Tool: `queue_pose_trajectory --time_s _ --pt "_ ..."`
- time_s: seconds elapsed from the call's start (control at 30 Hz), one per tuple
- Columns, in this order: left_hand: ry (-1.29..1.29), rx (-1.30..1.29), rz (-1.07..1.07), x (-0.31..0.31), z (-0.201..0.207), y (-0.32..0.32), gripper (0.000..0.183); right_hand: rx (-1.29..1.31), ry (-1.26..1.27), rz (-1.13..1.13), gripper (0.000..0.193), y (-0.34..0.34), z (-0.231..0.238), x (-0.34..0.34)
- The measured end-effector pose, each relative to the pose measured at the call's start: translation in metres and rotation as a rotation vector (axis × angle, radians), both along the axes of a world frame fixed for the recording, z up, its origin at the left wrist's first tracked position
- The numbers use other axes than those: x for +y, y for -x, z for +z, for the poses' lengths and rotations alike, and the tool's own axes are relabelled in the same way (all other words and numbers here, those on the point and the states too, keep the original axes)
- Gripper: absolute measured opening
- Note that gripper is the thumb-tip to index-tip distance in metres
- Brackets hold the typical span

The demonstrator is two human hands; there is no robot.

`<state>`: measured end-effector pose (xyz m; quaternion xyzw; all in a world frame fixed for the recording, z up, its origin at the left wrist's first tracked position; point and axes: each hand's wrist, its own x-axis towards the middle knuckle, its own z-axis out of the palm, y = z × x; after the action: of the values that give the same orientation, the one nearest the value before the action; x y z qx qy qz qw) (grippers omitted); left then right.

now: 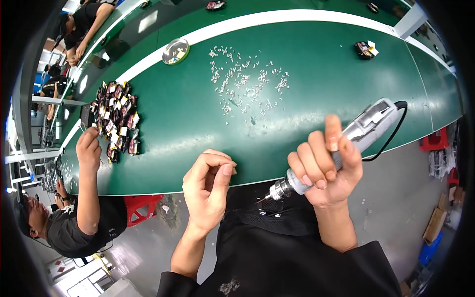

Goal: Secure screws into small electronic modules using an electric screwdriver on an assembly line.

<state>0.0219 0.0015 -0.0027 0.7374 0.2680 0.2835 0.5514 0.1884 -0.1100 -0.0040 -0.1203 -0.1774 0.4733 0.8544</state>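
My right hand [324, 168] is wrapped round a grey electric screwdriver [371, 123], its forefinger raised off the body. The tool slants down to the left, its bit near the black mesh fabric [277, 210] at my lap, where small shiny metal bits show. Just in front of the table edge, my left hand [208, 185] is closed, thumb against curled fingers. Whatever it pinches, if anything, is too small to make out. Many tiny pale pieces [247, 81] lie scattered over the green table [183, 109] beyond both hands.
Left on the table is a heap of small black packs [116, 119]; a co-worker's hand [89, 146] is beside it. A round dish [175, 51] stands farther back, and one black pack [366, 49] lies far right. The screwdriver's black cable [398, 131] loops right.
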Motion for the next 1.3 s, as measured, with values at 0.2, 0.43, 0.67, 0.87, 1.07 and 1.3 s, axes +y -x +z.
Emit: queue_pose_trajectory --time_s 0.2,0.43,0.67,0.87,1.07,1.3 --pt "0.579 -0.372 -0.079 -0.027 -0.005 0.008 0.005 -0.091 -0.135 -0.131 0.021 0.004 0.034 0.001" --pt "0.711 -0.465 -0.127 -0.036 -0.007 0.011 0.014 -0.086 -0.138 -0.185 0.021 0.009 0.032 0.002" --pt "0.687 -0.43 -0.129 -0.036 -0.005 0.012 0.013 -0.1 -0.118 -0.179 0.021 0.011 0.032 0.003" --pt "0.682 -0.433 -0.139 -0.035 -0.006 0.011 0.011 -0.069 -0.11 -0.181 0.02 0.01 0.033 0.003" --pt "0.555 -0.344 -0.091 -0.035 -0.002 0.009 0.006 -0.079 -0.09 -0.209 0.019 0.01 0.033 0.004" --pt "-0.1 -0.196 -0.001 -0.034 -0.003 0.0 0.006 -0.173 -0.058 -0.207 0.02 0.005 0.033 0.002"
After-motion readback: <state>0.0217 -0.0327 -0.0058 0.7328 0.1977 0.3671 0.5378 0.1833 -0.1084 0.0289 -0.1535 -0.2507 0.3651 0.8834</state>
